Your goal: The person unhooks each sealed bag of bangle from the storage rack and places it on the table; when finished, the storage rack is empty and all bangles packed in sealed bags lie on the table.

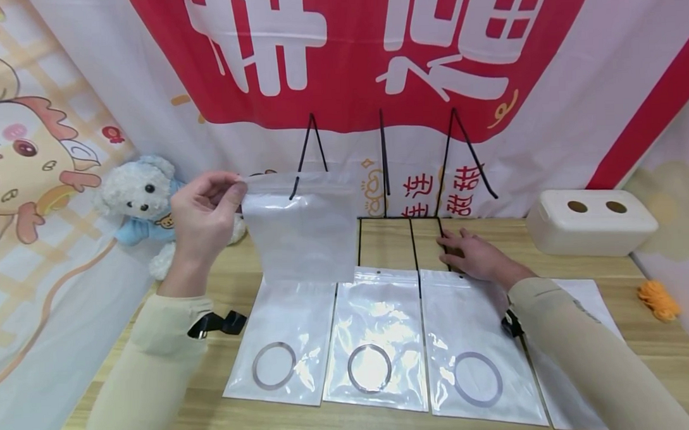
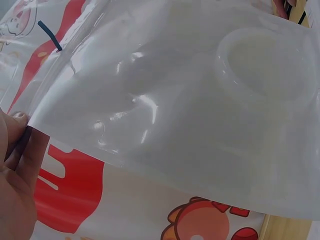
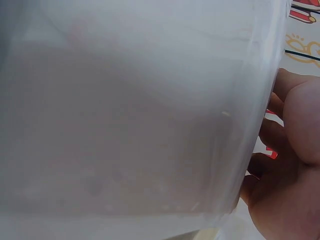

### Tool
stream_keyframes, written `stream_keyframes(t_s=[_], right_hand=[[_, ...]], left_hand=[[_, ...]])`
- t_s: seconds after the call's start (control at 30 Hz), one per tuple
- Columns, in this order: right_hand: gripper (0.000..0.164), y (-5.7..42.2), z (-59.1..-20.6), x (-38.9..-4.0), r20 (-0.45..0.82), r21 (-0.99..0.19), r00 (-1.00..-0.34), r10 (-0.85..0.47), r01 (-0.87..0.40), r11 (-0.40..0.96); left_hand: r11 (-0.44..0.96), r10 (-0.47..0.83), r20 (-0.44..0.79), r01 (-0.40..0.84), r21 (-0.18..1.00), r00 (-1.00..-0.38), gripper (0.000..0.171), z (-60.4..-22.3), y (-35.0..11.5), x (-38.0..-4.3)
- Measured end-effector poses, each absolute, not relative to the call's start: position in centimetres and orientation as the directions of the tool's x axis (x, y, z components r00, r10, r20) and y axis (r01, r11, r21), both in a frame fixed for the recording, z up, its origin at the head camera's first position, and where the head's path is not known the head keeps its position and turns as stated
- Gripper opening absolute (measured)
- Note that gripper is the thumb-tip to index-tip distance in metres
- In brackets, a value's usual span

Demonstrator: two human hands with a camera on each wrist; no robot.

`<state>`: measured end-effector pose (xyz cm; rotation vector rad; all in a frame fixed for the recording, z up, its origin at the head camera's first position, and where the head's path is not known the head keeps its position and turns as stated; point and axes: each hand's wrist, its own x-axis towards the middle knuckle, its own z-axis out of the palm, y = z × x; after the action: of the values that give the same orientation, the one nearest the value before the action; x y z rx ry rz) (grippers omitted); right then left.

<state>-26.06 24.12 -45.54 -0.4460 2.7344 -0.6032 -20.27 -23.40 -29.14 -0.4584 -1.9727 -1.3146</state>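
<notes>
My left hand (image 1: 204, 210) pinches the upper left corner of a white zip-seal bag (image 1: 302, 232), raised above the table. A thin black rod (image 1: 301, 163) crosses in front of the bag's top edge. In the left wrist view, a pale ring shape (image 2: 267, 65) shows on the same bag, and the thumb and fingers (image 2: 20, 120) meet at its corner. My right hand (image 1: 474, 255) reaches over the top of another zip-seal bag (image 1: 468, 324), fingers loosely bent beside a black strip at the table's back. A close bag (image 3: 140, 125) partly covers those fingers in the right wrist view.
Several flat bags with ring prints, such as the middle bag (image 1: 376, 315), lie in a row. More black rods (image 1: 383, 150) stand out behind. A plush bear (image 1: 144, 196) sits at left. At right are a white box (image 1: 592, 222) with two holes and orange yarn (image 1: 659, 300).
</notes>
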Motion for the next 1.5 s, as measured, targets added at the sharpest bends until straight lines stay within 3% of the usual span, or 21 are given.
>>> stream_keyframes(t_s=[0.3,0.87,1.13,1.4,1.5], right_hand=[[0.062,24.2,-45.7,-26.1,-0.219,-0.449,-0.905,-0.366,-0.239,0.861],[0.062,24.2,-45.6,-26.1,-0.226,-0.444,-0.907,-0.356,-0.229,0.866],[0.062,24.1,-45.5,-26.1,-0.224,-0.451,-0.905,-0.36,-0.231,0.862],[0.062,24.1,-45.6,-26.1,-0.223,-0.446,-0.905,-0.363,-0.237,0.863],[0.062,24.1,-45.6,-26.1,-0.216,-0.442,-0.904,-0.368,-0.246,0.863]], left_hand=[[0.4,-0.055,0.736,0.661,0.635,-0.675,0.019,-29.2,-23.8,-19.0],[0.364,-0.026,0.778,0.719,0.592,-0.628,0.008,-29.2,-24.1,-17.3],[0.338,-0.058,0.774,0.718,0.609,-0.63,0.008,-28.9,-24.0,-16.3],[0.157,-0.123,0.766,0.749,0.643,-0.631,0.011,-29.0,-25.2,-15.6],[0.174,-0.15,0.769,0.749,0.639,-0.621,0.015,-29.1,-25.9,-15.3]])
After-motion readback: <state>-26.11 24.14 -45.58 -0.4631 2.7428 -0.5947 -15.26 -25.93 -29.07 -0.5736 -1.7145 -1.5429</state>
